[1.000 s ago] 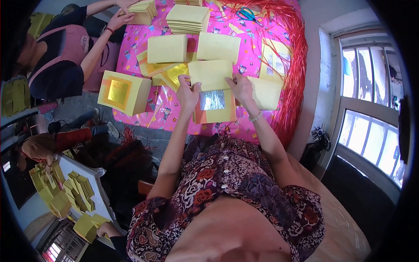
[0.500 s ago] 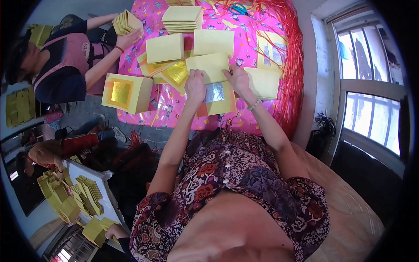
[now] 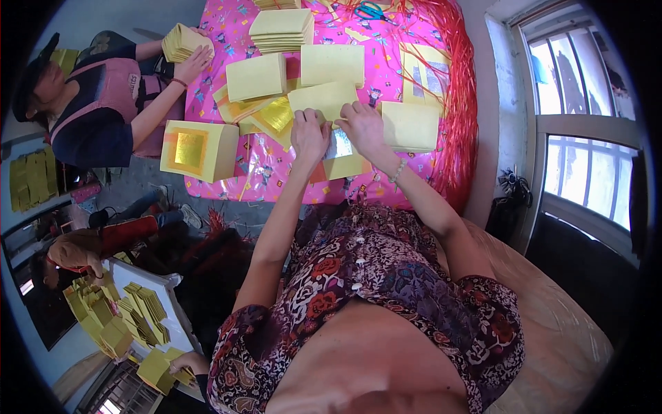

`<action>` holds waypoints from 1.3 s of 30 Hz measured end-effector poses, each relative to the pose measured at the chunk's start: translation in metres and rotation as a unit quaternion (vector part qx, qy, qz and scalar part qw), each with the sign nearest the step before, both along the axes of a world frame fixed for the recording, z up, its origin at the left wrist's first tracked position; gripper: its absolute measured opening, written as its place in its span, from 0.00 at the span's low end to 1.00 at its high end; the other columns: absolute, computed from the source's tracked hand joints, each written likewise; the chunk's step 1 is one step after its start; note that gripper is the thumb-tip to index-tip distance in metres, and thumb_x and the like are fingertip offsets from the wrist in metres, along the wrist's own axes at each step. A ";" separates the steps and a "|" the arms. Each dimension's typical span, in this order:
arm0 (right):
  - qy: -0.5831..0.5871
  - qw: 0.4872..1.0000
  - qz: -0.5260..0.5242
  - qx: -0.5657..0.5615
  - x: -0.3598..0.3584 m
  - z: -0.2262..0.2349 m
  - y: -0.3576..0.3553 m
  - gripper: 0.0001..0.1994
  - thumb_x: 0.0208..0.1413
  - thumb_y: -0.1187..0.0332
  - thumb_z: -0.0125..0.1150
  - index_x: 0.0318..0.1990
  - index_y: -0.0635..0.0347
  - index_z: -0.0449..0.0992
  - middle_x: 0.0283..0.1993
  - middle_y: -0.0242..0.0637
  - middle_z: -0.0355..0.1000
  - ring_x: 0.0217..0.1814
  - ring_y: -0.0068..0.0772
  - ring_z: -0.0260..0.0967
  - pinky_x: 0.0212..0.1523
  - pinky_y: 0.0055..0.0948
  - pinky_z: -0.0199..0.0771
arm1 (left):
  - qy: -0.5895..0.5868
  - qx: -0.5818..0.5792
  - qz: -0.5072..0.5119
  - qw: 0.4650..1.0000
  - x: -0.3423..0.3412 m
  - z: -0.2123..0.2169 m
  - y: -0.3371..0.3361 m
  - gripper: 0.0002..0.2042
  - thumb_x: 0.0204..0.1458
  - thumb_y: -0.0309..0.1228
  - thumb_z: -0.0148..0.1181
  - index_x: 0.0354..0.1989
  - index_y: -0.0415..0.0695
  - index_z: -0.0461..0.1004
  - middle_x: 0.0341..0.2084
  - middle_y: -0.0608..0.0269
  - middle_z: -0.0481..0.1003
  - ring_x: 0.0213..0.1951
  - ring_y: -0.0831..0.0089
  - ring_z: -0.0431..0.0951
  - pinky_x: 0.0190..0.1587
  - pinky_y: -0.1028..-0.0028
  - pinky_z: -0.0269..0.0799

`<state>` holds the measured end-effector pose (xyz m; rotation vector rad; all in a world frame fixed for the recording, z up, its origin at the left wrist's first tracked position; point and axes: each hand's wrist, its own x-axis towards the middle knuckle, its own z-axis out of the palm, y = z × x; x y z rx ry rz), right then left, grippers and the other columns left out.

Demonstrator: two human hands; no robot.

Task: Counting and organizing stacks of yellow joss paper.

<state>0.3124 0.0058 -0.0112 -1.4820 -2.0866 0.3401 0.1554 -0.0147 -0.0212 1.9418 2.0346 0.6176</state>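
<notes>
A pale yellow paper sheet (image 3: 323, 96) is tilted up at the near middle of the table, its lower edge between my two hands. My left hand (image 3: 312, 133) is closed with curled fingers on the sheet's lower left part. At the lower right edge, my right hand (image 3: 361, 130) pinches the same sheet, its fingertips close to the left hand's. Under the hands lies a paper with a silver foil square (image 3: 338, 143), partly covered by them. To its left is a paper with a gold foil square (image 3: 278, 114). A folded yellow paper stack (image 3: 409, 127) sits beside my right hand.
More yellow paper stacks (image 3: 256, 76) lie on the pink patterned tablecloth (image 3: 261, 162). Red plastic strands (image 3: 463, 103) hang along the right edge; teal scissors (image 3: 372, 12) lie at the back. A co-worker at left holds a yellow paper bundle (image 3: 183, 43). Other people handle papers lower left.
My right hand has slid left along the sheet's lower edge, closer to my left hand. The co-worker's paper bundle has shifted slightly left, and both their hands are now around it.
</notes>
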 end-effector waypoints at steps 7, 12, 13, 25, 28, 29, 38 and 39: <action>0.033 0.999 0.010 -0.018 0.007 -0.028 -0.001 0.09 0.45 0.67 0.68 0.30 0.57 0.73 0.31 0.38 0.70 0.39 0.41 0.70 0.37 0.39 0.71 | -0.004 0.033 0.005 0.999 0.008 -0.013 0.001 0.19 0.48 0.36 0.65 0.42 0.38 0.67 0.38 0.49 0.66 0.42 0.52 0.70 0.45 0.59 0.67; 0.091 0.993 -0.009 -0.075 0.010 -0.027 0.005 0.08 0.45 0.68 0.68 0.28 0.59 0.74 0.29 0.39 0.71 0.36 0.43 0.71 0.38 0.38 0.71 | -0.026 0.065 -0.009 0.998 -0.001 -0.020 -0.002 0.22 0.48 0.39 0.65 0.44 0.38 0.66 0.39 0.46 0.66 0.44 0.49 0.68 0.47 0.57 0.64; 0.100 0.990 -0.021 -0.093 0.011 -0.027 0.006 0.08 0.45 0.68 0.68 0.28 0.59 0.74 0.28 0.39 0.71 0.34 0.43 0.71 0.38 0.38 0.71 | -0.027 0.064 -0.007 0.998 -0.004 -0.021 -0.002 0.22 0.48 0.39 0.65 0.44 0.38 0.66 0.39 0.46 0.66 0.44 0.49 0.68 0.47 0.57 0.64; 0.156 0.977 -0.055 -0.134 0.004 -0.031 0.016 0.07 0.46 0.70 0.67 0.31 0.61 0.75 0.28 0.40 0.71 0.32 0.43 0.72 0.34 0.38 0.73 | -0.017 0.091 -0.012 0.996 -0.013 -0.018 0.008 0.22 0.47 0.40 0.66 0.44 0.39 0.67 0.39 0.48 0.66 0.43 0.51 0.68 0.45 0.57 0.65; 0.048 0.988 -0.034 -0.145 0.001 -0.018 0.017 0.07 0.46 0.69 0.67 0.31 0.60 0.75 0.29 0.40 0.71 0.34 0.43 0.73 0.36 0.39 0.73 | -0.023 0.086 -0.010 0.996 -0.019 -0.020 0.003 0.22 0.46 0.40 0.66 0.44 0.39 0.67 0.38 0.49 0.66 0.42 0.51 0.69 0.44 0.57 0.65; 0.047 0.988 -0.029 -0.145 -0.004 -0.012 0.020 0.07 0.46 0.69 0.67 0.31 0.60 0.75 0.29 0.40 0.71 0.34 0.43 0.73 0.36 0.39 0.73 | -0.027 0.089 -0.009 0.996 -0.022 -0.021 0.003 0.22 0.46 0.39 0.67 0.44 0.39 0.67 0.38 0.49 0.66 0.42 0.51 0.69 0.44 0.58 0.65; 0.043 0.982 0.115 -0.144 -0.028 -0.030 0.037 0.09 0.44 0.69 0.68 0.31 0.59 0.74 0.30 0.40 0.69 0.34 0.42 0.72 0.36 0.38 0.71 | -0.041 0.095 0.003 0.995 -0.034 -0.021 0.003 0.22 0.45 0.38 0.68 0.44 0.40 0.67 0.38 0.49 0.66 0.42 0.51 0.69 0.43 0.57 0.65; 0.033 0.981 0.121 -0.150 -0.028 -0.030 0.036 0.10 0.44 0.68 0.68 0.32 0.58 0.74 0.32 0.40 0.70 0.37 0.43 0.71 0.39 0.38 0.72 | -0.049 0.086 0.006 0.995 -0.034 -0.021 0.001 0.22 0.45 0.37 0.68 0.44 0.39 0.68 0.40 0.48 0.67 0.43 0.50 0.69 0.44 0.57 0.66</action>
